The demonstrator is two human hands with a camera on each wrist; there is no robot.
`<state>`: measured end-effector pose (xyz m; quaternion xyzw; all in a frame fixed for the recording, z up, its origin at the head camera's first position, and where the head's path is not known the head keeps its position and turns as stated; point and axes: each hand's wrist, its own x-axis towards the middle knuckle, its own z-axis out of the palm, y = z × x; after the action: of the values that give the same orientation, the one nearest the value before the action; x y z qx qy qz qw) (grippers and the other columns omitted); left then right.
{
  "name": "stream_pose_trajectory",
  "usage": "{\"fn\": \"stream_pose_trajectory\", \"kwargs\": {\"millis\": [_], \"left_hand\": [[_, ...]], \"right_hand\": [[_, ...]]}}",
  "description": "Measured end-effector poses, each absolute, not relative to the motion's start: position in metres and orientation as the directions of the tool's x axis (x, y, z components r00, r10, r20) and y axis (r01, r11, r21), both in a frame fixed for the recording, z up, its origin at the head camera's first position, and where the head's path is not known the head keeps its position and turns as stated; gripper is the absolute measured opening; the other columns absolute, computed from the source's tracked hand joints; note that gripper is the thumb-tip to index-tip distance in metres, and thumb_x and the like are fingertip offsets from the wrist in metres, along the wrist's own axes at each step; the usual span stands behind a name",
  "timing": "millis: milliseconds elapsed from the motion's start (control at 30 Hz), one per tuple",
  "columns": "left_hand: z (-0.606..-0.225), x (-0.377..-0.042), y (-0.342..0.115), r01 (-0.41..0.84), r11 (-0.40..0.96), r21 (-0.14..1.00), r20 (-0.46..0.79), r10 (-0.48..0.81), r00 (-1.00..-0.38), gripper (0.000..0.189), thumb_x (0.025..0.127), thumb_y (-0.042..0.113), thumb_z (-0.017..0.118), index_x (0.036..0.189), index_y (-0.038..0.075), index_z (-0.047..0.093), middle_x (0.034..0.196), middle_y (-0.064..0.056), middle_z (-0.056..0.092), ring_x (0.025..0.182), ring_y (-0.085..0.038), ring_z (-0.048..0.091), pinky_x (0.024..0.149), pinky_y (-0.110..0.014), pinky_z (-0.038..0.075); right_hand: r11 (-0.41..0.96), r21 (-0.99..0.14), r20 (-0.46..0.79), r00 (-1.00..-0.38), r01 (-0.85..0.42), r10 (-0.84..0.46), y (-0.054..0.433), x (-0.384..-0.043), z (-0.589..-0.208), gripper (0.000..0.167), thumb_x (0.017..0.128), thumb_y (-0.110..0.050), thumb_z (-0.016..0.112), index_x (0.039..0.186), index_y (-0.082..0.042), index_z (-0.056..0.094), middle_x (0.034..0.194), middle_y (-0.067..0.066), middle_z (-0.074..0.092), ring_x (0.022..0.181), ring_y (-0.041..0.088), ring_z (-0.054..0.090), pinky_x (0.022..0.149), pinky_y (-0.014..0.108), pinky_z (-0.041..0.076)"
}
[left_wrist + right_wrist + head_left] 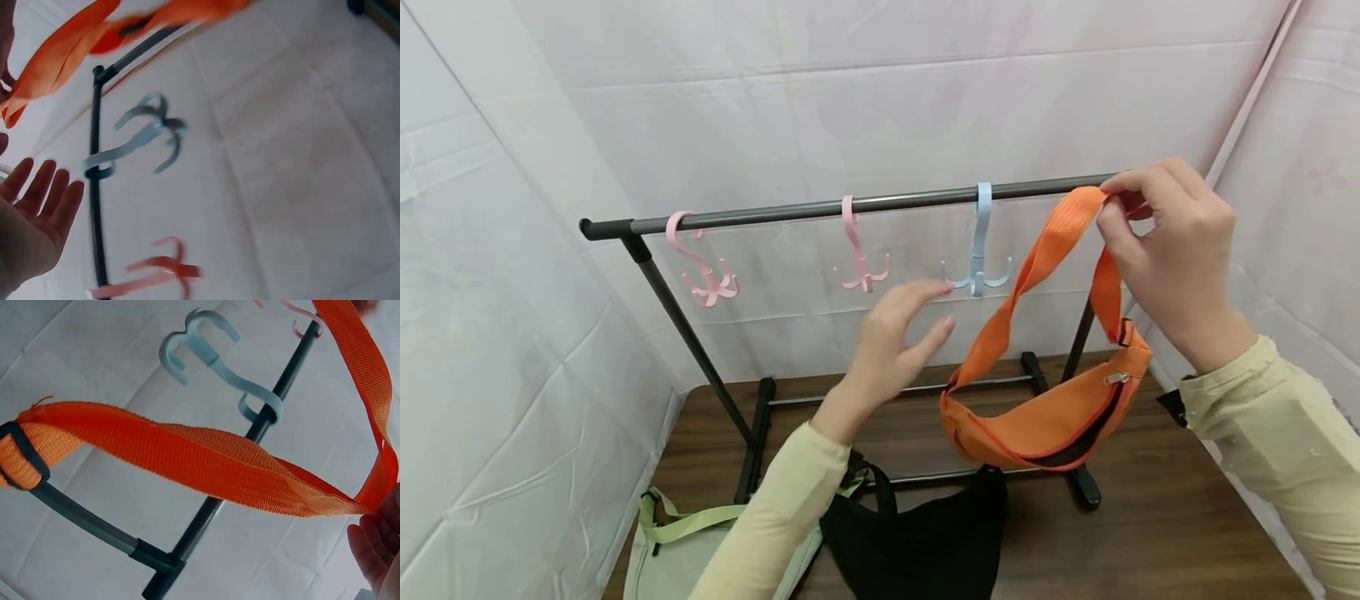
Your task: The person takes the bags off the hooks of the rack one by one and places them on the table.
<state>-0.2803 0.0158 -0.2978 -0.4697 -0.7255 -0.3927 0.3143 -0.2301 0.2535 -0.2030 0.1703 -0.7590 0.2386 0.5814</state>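
An orange waist bag point(1037, 425) hangs by its strap point(1011, 304) from my right hand point(1183, 250), whose thumb and fingers pinch the top of the loop near the rack's bar. The bag's zip is partly open on a dark inside. My left hand point(891, 342) is held out with fingers spread, holding nothing, left of the strap and just below a light blue hook point(977, 242) on the bar. In the left wrist view its fingers point(44, 194) look straight. In the right wrist view the orange strap point(187, 456) crosses in front of the bar, with its black buckle point(25, 456) at the left.
The dark metal bar point(917, 198) of the rack also carries two pink hooks, one at the left point(707, 283) and one in the middle point(861, 258). On the wooden table point(1120, 542) lie a black bag point(917, 542) and a pale green bag point(670, 567). White sheets surround the rack.
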Motion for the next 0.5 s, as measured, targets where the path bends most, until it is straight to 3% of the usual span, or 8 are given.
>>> {"fn": "stream_pose_trajectory", "kwargs": {"millis": [100,233,367,500], "left_hand": [[-0.335,-0.271,0.006,0.847,0.248,0.470,0.695,0.488,-0.528,0.044,0.082,0.019,0.066,0.122,0.005,0.053,0.118,-0.008,0.057,0.107,-0.018,0.053,0.087,-0.030,0.046],[-0.384,-0.256,0.004,0.630,0.238,0.739,0.455,0.514,-0.727,0.058,0.080,0.021,0.070,0.132,0.013,0.044,0.127,-0.003,0.051,0.112,-0.017,0.049,0.087,-0.035,0.046],[-0.414,-0.238,0.011,0.432,0.202,0.879,0.268,0.539,-0.798,0.064,0.080,0.020,0.070,0.135,0.015,0.039,0.130,-0.004,0.047,0.115,-0.020,0.048,0.089,-0.038,0.045],[-0.419,-0.218,0.016,0.322,0.163,0.932,0.193,0.529,-0.826,0.060,0.080,0.015,0.069,0.132,0.009,0.040,0.123,-0.011,0.050,0.111,-0.028,0.050,0.087,-0.041,0.047]], "right_hand": [[0.843,-0.176,0.961,-0.273,-0.509,0.036,0.257,-0.226,-0.196,0.017,0.080,-0.001,0.050,0.079,0.008,0.064,0.075,0.019,0.059,0.065,0.018,0.053,0.068,0.005,0.036],[0.864,-0.171,0.958,-0.285,-0.473,0.034,0.261,-0.219,-0.189,0.021,0.081,-0.004,0.048,0.080,0.010,0.063,0.076,0.021,0.058,0.068,-0.002,0.047,0.066,0.004,0.036],[0.871,-0.175,0.957,-0.285,-0.459,0.042,0.262,-0.215,-0.183,0.023,0.081,-0.005,0.046,0.079,0.011,0.063,0.075,0.021,0.058,0.071,-0.015,0.041,0.066,0.001,0.035],[0.876,-0.182,0.953,-0.298,-0.447,0.046,0.261,-0.211,-0.180,0.023,0.080,-0.004,0.045,0.080,0.011,0.063,0.075,0.020,0.058,0.070,-0.018,0.041,0.065,0.000,0.035]]}}
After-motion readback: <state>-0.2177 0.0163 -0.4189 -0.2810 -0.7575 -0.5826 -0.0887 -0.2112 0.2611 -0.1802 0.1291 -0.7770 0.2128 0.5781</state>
